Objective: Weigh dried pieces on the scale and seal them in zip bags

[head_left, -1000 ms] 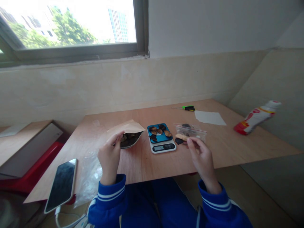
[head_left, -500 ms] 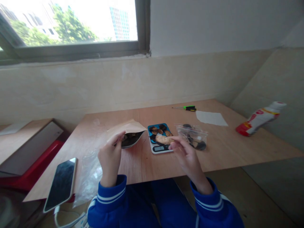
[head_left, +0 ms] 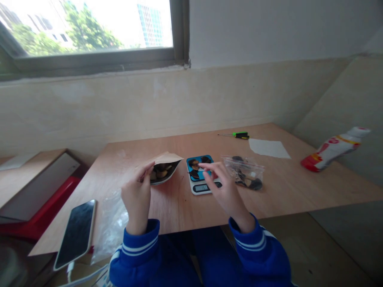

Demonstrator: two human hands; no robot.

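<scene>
My left hand pinches the near edge of a brown paper pouch, keeping its dark-lined mouth tilted towards me. Pale and brown dried slices show inside. Over a small blue-and-white digital scale is my right hand, thumb and index finger apart, with nothing visible between them. Several dark brown dried pieces lie on the blue plate, and my fingers hide part of it. Just right of the scale, a clear zip bag contains more dark dried pieces.
A phone with a white cable lies at the table's left edge beside crumpled clear plastic. Towards the back are a green-and-black screwdriver and a white paper sheet. A red-and-white bottle stands at the right.
The long pale slice has left my right hand, whose fingers have parted over the scale. Fewer pieces show on the plate, and pale slices now show more plainly in the pouch.
</scene>
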